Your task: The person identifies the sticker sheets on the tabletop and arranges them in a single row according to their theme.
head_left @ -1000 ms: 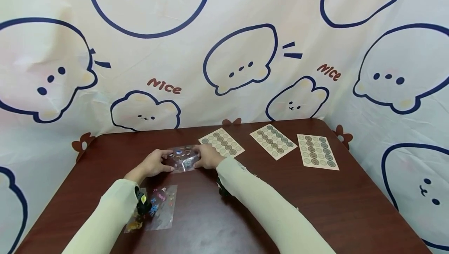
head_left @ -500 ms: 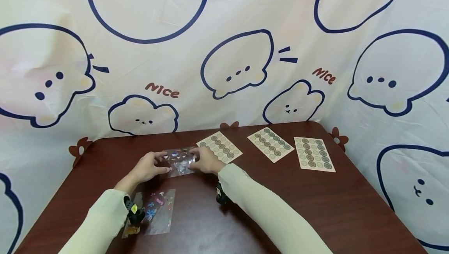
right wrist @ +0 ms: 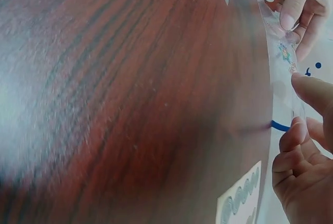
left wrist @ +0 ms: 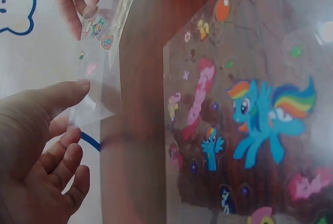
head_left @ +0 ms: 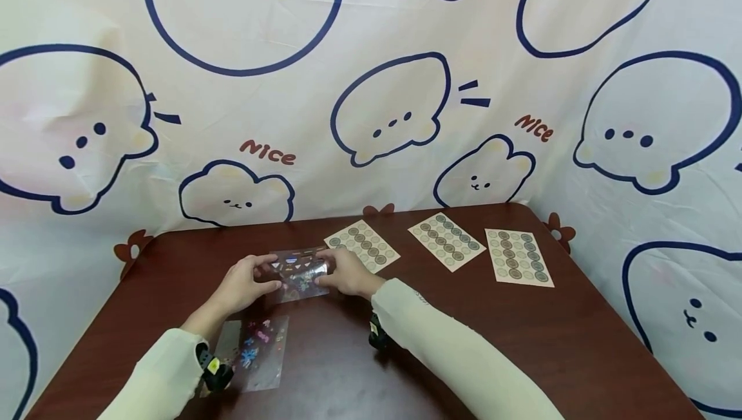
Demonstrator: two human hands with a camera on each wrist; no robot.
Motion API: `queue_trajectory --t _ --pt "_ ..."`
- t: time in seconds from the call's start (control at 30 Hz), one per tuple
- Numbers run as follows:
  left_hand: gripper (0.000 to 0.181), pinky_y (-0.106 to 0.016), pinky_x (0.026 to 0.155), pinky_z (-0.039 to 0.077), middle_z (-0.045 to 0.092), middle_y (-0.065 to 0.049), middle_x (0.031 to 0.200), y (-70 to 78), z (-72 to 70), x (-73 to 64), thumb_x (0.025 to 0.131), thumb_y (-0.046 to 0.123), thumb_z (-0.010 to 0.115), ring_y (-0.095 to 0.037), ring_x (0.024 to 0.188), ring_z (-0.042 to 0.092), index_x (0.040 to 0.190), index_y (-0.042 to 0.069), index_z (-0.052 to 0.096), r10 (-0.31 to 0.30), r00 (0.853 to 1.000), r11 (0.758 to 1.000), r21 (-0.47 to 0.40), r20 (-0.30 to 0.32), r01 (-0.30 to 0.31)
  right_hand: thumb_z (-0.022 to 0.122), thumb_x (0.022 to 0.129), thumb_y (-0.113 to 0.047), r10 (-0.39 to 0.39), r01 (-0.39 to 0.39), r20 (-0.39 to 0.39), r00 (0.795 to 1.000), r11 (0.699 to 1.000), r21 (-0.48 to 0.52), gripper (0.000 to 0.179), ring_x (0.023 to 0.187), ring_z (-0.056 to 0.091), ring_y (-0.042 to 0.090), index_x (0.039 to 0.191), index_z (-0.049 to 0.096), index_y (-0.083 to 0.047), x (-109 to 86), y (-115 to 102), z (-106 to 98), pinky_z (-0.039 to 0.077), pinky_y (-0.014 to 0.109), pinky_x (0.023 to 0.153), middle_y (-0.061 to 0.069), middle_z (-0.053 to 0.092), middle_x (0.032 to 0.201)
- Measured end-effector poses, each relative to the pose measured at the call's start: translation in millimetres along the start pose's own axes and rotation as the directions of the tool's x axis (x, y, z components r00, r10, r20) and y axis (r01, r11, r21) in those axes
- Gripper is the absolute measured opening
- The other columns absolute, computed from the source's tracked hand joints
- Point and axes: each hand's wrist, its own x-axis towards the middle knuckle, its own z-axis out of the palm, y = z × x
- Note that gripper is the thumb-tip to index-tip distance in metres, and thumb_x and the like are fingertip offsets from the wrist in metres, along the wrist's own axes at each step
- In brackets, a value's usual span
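Observation:
A clear sticker sheet with small coloured pictures is held up by both hands over the far left part of the table. My left hand pinches its left edge between thumb and fingers. On the opposite edge, my right hand grips it the same way. In the left wrist view the held sheet stands steeply tilted, with shiny folds along one side. The right wrist view catches the same sheet almost edge-on, with the thumbs on its near face.
Another clear sheet with colourful pony stickers lies near my left wrist, overlapping a further sheet partly under the arm. Three cream sheets of round stickers lie along the table's back right. A printed cloth hangs behind the brown table.
Both hands have drawn the clear sheet slightly nearer and tilted it, so more of its face shows. The head view has shifted a little; the other sheets stay put.

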Motion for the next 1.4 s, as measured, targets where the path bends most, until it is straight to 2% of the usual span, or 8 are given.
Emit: queue_trajectory --t 0.17,0.3,0.4,0.57,0.8,0.9,1.1,1.4 --pt "0.054 -0.038 0.079 0.047 0.065 -0.017 0.110 5.2 -3.0 -6.5 0.089 0.015 0.076 -0.029 0.099 0.054 0.138 0.000 0.058 0.035 0.999 0.999 -0.003 -0.039 -0.035 0.080 0.087 -0.016 -0.037 0.037 -0.015 0.999 0.999 0.003 0.056 0.094 0.057 0.010 0.138 0.061 -0.006 -5.9 -4.4 -5.6 0.047 0.026 0.093 0.009 0.066 0.134" --pt "0.053 -0.037 0.078 0.047 0.064 -0.016 0.109 8.8 -1.5 -10.0 0.089 0.015 0.076 -0.028 0.097 0.054 0.137 0.001 0.059 0.024 0.998 1.000 -0.014 -0.052 -0.025 0.080 0.087 -0.013 -0.066 0.066 -0.019 0.998 0.998 0.023 0.054 0.072 0.052 0.006 0.137 0.061 -0.004 -9.7 -6.3 -7.6 0.045 0.020 0.071 0.010 0.069 0.115" --pt "0.053 -0.038 0.078 0.047 0.064 -0.016 0.108 11.4 1.6 -13.3 0.089 0.016 0.077 -0.028 0.098 0.054 0.137 0.002 0.060 0.009 0.998 1.000 -0.020 -0.062 -0.010 0.079 0.087 -0.012 -0.093 0.094 -0.020 0.995 0.994 0.052 0.052 0.057 0.045 0.004 0.135 0.062 -0.003 -12.9 -5.1 -7.4 0.040 0.018 0.056 0.005 0.065 0.095" --pt "0.052 -0.038 0.079 0.046 0.063 -0.013 0.107 17.1 7.1 -17.6 0.088 0.017 0.078 -0.027 0.098 0.054 0.135 0.003 0.062 0.021 0.995 0.999 -0.030 -0.102 -0.025 0.079 0.087 -0.010 -0.100 0.105 -0.054 0.993 0.991 0.084 0.051 0.048 0.043 0.004 0.134 0.063 -0.004 -19.6 -0.3 -8.6 0.039 0.018 0.048 -0.003 0.058 0.081" --pt "0.050 -0.038 0.080 0.045 0.064 -0.011 0.105 20.2 12.7 -22.5 0.089 0.016 0.077 -0.026 0.097 0.055 0.135 0.003 0.063 0.031 0.991 0.998 -0.045 -0.129 -0.037 0.078 0.088 -0.013 -0.092 0.094 -0.034 0.995 0.993 0.067 0.052 0.048 0.046 0.005 0.137 0.062 -0.005 -30.8 -0.1 -14.2 0.040 0.020 0.047 0.002 0.064 0.085" --pt "0.049 -0.036 0.079 0.045 0.065 -0.010 0.104 20.8 12.6 -23.5 0.089 0.017 0.076 -0.024 0.096 0.056 0.135 0.004 0.063 0.041 0.989 0.998 -0.042 -0.144 -0.047 0.078 0.088 -0.014 -0.098 0.101 -0.038 0.994 0.993 0.063 0.052 0.047 0.046 0.005 0.137 0.062 -0.004 -33.1 -1.2 -16.6 0.040 0.020 0.047 0.002 0.063 0.082" --pt "0.048 -0.037 0.079 0.045 0.065 -0.009 0.103 24.0 13.7 -28.8 0.089 0.016 0.076 -0.024 0.095 0.057 0.134 0.004 0.063 0.054 0.986 0.997 -0.040 -0.155 -0.061 0.078 0.088 -0.014 -0.109 0.112 -0.038 0.993 0.991 0.067 0.052 0.048 0.046 0.004 0.137 0.062 -0.004 -38.6 -1.3 -19.1 0.041 0.020 0.047 0.002 0.063 0.089" --pt "0.046 -0.026 0.069 0.047 0.066 -0.007 0.098 21.8 19.9 -42.1 0.090 0.013 0.076 -0.018 0.088 0.060 0.133 0.003 0.064 0.074 0.986 0.990 -0.108 -0.152 -0.091 0.077 0.088 -0.010 -0.096 0.098 -0.025 0.995 0.989 0.108 0.050 0.040 0.045 0.005 0.136 0.063 -0.002 -54.8 4.1 -12.3 0.042 0.021 0.042 0.007 0.069 0.085"
